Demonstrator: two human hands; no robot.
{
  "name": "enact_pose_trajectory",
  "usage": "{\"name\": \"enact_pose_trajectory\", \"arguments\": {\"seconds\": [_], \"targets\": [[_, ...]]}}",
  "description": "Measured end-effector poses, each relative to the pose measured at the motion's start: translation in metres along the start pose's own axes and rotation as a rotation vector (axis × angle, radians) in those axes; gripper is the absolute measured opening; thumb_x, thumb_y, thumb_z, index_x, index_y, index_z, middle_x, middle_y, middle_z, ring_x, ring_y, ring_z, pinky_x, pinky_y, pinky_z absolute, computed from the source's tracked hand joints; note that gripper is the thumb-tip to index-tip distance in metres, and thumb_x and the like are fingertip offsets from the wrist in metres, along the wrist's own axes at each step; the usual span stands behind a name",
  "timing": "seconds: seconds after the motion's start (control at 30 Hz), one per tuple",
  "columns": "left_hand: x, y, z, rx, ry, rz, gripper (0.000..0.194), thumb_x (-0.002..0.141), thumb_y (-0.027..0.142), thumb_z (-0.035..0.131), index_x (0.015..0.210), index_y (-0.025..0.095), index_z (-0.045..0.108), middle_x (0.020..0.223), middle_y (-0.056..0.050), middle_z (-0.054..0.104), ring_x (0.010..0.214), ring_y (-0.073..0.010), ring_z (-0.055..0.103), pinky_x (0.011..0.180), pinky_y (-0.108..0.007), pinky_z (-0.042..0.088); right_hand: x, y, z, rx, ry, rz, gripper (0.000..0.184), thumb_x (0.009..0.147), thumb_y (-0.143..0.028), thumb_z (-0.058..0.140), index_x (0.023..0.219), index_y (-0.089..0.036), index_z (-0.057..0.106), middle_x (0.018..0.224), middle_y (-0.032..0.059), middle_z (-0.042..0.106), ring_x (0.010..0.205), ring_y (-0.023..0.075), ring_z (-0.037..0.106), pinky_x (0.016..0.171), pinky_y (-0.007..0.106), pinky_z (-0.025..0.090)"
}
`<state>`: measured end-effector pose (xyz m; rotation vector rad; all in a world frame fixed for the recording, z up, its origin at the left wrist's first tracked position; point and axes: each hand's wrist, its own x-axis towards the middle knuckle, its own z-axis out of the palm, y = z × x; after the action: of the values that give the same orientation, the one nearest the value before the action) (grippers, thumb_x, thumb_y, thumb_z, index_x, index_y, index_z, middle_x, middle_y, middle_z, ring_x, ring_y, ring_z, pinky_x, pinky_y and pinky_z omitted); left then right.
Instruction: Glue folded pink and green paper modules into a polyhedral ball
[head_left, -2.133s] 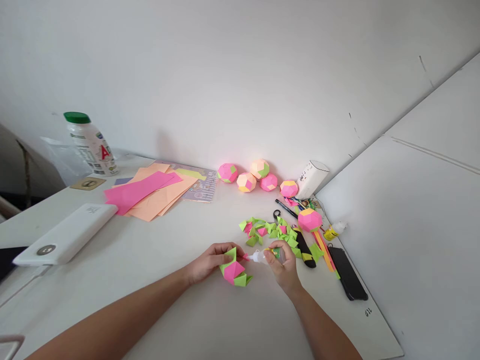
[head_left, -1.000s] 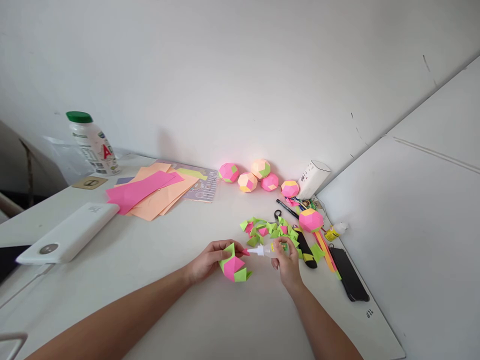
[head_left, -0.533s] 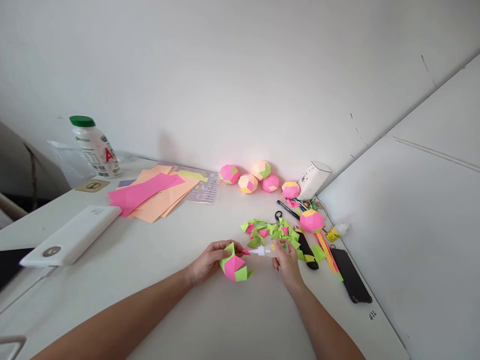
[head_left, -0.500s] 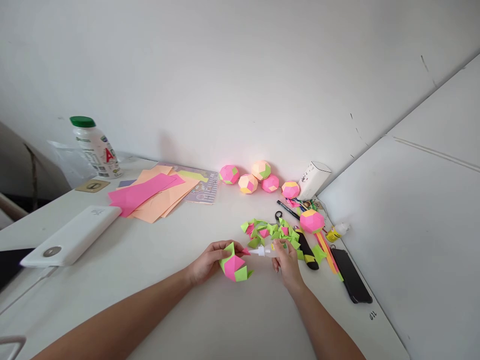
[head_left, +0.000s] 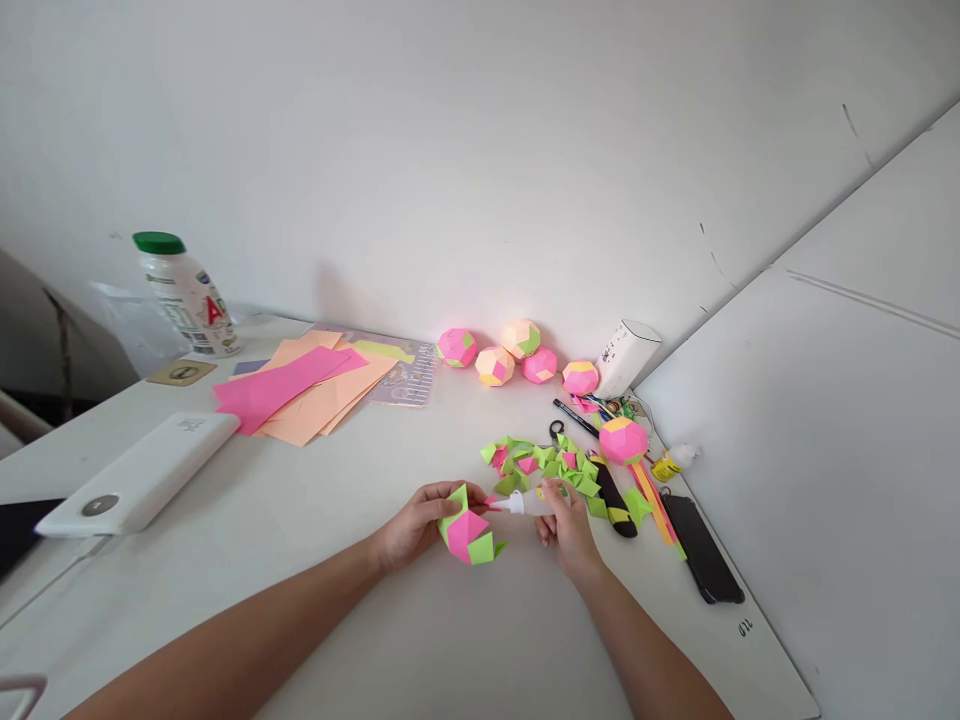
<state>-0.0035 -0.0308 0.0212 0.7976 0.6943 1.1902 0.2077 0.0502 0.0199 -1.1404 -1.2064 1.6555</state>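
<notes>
My left hand is closed on a partly built paper ball of pink and green facets, with green flaps sticking out at its top and right. A small pink piece shows at its fingertips. In my right hand is a small clear glue bottle, held sideways with its white nozzle pointing left. The nozzle tip meets or nearly meets the pink piece; whether it touches I cannot tell. Just beyond the bottle lies a pile of folded green and pink paper pieces.
Several finished paper balls line the wall, with another at right. Nearby are a cutter knife, a phone, a yellow-labelled bottle and a white holder. Left are paper sheets, a power bank and a bottle.
My right hand and the glue bottle have shifted slightly left, bringing the nozzle closer over the pink piece. The left hand and paper ball stay nearly still.
</notes>
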Motion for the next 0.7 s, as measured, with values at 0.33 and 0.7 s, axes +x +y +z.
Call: {"name": "enact_pose_trajectory", "arguments": {"seconds": [0.33,0.7], "targets": [[-0.001,-0.009,0.003,0.053,0.115,0.124,0.015,0.074,0.028,0.063,0.083,0.016,0.066,0.098,-0.009,0.061,0.091,-0.0251,0.056,0.072,-0.032,0.044,-0.001,-0.010,0.000,0.106,-0.062,-0.043,0.033,0.074,-0.049,0.067,0.075,-0.018,0.054,0.039,-0.0076,0.041,0.042,0.0119,0.046,0.039,0.021,0.032],[-0.003,-0.012,0.005,0.163,0.194,0.259,0.013,0.077,0.031,0.062,0.079,0.019,0.062,0.096,-0.008,0.061,0.111,-0.0295,0.049,0.088,-0.038,0.041,-0.004,-0.019,-0.007,-0.115,-0.242,-0.001,0.041,0.067,-0.035,0.074,0.105,-0.021,0.065,0.096,0.0066,0.065,0.075,0.0191,0.063,0.052,0.026,0.044]]}}
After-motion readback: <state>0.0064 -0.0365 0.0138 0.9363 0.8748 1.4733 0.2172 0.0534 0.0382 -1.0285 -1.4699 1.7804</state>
